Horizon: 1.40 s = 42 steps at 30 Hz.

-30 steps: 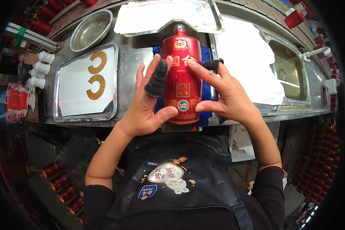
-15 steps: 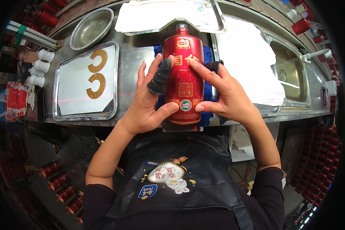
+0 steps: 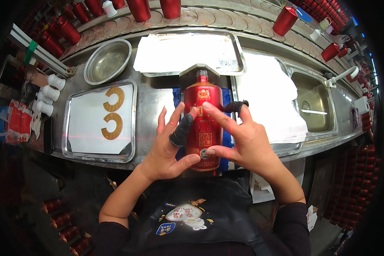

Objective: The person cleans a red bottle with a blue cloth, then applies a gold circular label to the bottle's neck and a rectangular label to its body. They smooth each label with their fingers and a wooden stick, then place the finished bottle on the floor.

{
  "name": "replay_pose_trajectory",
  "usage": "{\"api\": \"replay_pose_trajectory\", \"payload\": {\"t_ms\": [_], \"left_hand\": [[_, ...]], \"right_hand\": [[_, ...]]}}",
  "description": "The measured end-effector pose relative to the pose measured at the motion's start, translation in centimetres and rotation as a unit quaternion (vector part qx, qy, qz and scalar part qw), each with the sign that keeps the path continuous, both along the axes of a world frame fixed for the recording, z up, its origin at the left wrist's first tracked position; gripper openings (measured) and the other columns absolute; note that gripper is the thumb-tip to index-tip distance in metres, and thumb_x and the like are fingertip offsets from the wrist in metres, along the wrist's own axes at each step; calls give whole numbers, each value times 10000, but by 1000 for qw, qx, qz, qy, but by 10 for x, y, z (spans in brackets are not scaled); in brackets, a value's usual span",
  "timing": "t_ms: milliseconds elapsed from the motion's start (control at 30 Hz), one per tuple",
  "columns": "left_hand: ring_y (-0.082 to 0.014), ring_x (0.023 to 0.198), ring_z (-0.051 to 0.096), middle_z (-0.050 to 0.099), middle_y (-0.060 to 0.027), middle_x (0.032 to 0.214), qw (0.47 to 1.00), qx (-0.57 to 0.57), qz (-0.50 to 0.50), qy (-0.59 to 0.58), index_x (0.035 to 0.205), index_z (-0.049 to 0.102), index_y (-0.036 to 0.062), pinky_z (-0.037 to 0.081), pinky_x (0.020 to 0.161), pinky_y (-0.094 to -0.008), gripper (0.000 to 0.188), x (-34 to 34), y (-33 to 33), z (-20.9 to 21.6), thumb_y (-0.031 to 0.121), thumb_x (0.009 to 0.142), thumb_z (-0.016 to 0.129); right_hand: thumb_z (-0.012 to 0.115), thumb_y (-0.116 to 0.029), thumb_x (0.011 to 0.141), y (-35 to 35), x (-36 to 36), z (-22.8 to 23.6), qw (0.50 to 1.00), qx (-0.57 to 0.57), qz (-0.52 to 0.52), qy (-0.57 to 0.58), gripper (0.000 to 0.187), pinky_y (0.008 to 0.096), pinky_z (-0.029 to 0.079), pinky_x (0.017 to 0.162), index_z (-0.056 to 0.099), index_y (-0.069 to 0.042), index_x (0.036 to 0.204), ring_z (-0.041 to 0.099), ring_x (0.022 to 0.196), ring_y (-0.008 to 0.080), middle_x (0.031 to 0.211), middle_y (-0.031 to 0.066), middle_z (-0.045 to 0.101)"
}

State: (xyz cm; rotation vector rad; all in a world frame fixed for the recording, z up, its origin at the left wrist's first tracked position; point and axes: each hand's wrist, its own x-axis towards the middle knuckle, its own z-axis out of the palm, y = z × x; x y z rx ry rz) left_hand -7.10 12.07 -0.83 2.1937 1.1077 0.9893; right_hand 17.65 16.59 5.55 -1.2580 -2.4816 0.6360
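In the head view, a red bottle [image 3: 204, 131] with gold markings lies at the centre of the frame, its neck toward the top and its base toward the person. It lies between the two hands, overlapped by fingers from both sides. The left hand [image 3: 165, 158] is spread along its left side, thumb near the base, a black-sleeved finger reaching over the edge. The right hand [image 3: 249, 145] is spread too, index finger and thumb parted across the bottle's front, another finger sleeved in black. Whether every fingertip touches, one cannot tell. A blue cloth [image 3: 176, 98] shows at the bottle's sides on the metal counter [image 3: 151, 119]. At left, a tray [image 3: 100, 157] bears two gold C-shaped pieces [image 3: 119, 126] on white paper, just below a metal bowl [image 3: 106, 64]. A sink [image 3: 328, 121] sits at right.
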Motion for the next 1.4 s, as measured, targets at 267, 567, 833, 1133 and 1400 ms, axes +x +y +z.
{"api": "replay_pose_trajectory", "payload": {"t_ms": [267, 567, 833, 1133, 1400], "left_hand": [[-392, 1537, 226, 378, -123, 1622, 1000, -4, -10, 13, 1617, 255, 155, 11, 1181, -676, 891, -1, 6, 0, 468, 906, 689], [-397, 1547, 200, 369, -121, 1627, 1000, -9, -16, 8, 1616, 269, 173, 12, 1180, -678, 881, 1, -3, 2, 471, 904, 694], [-393, 1551, 190, 372, -118, 1626, 1000, -23, -11, 15, 1612, 284, 164, -3, 1180, -674, 868, -1, -2, 1, 473, 907, 686], [-383, 1558, 169, 366, -123, 1629, 999, -26, -7, 18, 1612, 276, 137, 1, 1179, -677, 886, -1, -5, 1, 466, 901, 690], [-381, 1557, 172, 361, -121, 1632, 999, -25, -4, 21, 1610, 281, 134, 5, 1183, -667, 895, 1, -4, 2, 465, 891, 698]], "right_hand": [[786, -584, 774, 6, -8, 3, 997, -68, -17, -34, 908, 437, 548, 685, 403, -350, 1563, 635, 740, 377, 1072, 237, 544], [732, -608, 816, 2, -3, -4, 998, -66, 5, -15, 864, 441, 551, 654, 369, -385, 1567, 641, 704, 391, 1046, 239, 526], [778, -616, 767, 0, -5, -2, 995, -87, -5, -41, 891, 447, 563, 715, 447, -320, 1540, 661, 778, 394, 1130, 251, 562], [809, -574, 753, 0, -5, -4, 996, -87, -9, -28, 921, 448, 560, 741, 431, -310, 1550, 666, 859, 405, 1157, 247, 564], [809, -566, 757, 3, -6, -9, 994, -103, -16, -13, 936, 448, 549, 761, 410, -308, 1564, 652, 873, 407, 1145, 240, 571]]}}
